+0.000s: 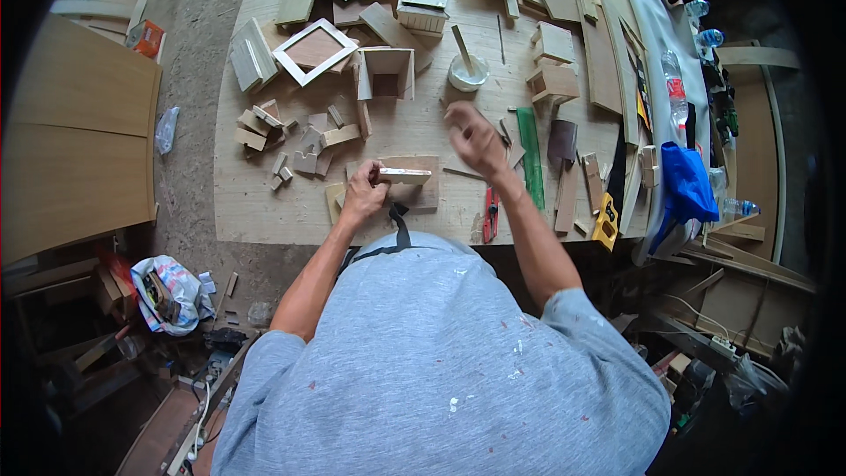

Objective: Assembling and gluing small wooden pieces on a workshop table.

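My left hand (364,192) is closed on the end of a small wooden piece (405,176). A white layer runs along that piece's upper edge. Beneath it a flat brown board (426,197) lies on the wooden worktable (308,227). My right hand (478,143) is raised over the table with its fingers curled in; whether anything small is between them is hidden. Just beyond it stands a white-smeared cup (468,76) of white paste, with a wooden stick (461,46) leaning in it.
Wood offcuts (308,143) lie left of my hands. Farther back are a white frame (315,51), an open wooden box (385,75) and a small wooden house (425,7). A red cutter (491,214), green strip (530,154) and yellow-handled saw (606,222) lie at right.
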{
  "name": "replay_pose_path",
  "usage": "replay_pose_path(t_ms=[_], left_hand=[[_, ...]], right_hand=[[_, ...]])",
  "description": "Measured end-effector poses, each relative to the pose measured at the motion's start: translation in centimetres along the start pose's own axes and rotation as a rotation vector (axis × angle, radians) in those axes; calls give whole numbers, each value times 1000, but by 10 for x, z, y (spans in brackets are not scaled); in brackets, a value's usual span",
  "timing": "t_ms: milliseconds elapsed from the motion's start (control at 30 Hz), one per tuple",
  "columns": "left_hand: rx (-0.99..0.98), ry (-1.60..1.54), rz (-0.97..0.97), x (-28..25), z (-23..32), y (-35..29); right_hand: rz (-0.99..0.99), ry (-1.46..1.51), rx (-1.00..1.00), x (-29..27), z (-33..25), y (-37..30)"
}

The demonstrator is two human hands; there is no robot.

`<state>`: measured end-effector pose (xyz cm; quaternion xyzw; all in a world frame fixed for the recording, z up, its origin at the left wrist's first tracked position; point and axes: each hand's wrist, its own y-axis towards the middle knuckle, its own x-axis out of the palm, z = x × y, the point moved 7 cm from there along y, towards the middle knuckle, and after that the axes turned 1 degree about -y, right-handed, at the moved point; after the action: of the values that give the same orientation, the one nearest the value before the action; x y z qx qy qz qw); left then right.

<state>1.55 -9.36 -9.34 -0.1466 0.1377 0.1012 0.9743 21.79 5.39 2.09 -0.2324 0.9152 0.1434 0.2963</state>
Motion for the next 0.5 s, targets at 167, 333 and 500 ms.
replay_pose_path(t_ms=[167, 333, 500], left_hand=[[3, -22, -47, 10, 5, 4], [48, -123, -66, 13, 9, 7], [56, -23, -89, 14, 14, 7]], right_hand=[[-72, 364, 239, 54, 7, -84], [-44, 297, 230, 64, 12, -94], [-60, -20, 209, 58, -4, -102]])
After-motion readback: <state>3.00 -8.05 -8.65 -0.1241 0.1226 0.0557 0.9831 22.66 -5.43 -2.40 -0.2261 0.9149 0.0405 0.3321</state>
